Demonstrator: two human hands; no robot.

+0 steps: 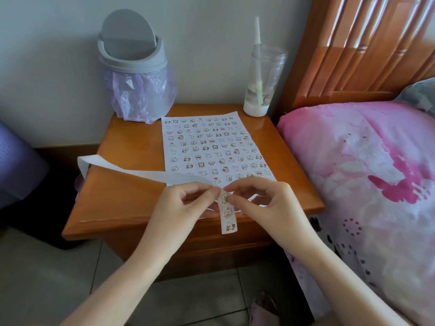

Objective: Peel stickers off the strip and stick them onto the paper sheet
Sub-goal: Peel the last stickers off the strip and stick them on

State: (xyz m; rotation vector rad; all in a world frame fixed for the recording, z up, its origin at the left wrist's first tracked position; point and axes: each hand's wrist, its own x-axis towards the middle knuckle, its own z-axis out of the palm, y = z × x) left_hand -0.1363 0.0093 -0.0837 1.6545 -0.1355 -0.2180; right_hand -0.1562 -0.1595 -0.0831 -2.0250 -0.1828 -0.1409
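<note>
We log: white paper sheet (213,150), rows of small black-outlined cartoon stickers (198,157) with red and brown touches | white paper strip (153,174), same cartoon prints at its near end | glossy orange-brown wooden bench (127,189) | grey plastic swing-lid bin (131,43), lilac liner bag (138,95) | pink-and-white floral bedcover (353,172)

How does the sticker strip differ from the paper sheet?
The strip is narrow, held by the left hand and right hand; the sheet is wide and lies flat on the nightstand. The strip's hanging end shows three stickers; the sheet carries many rows. Both are white.
</note>
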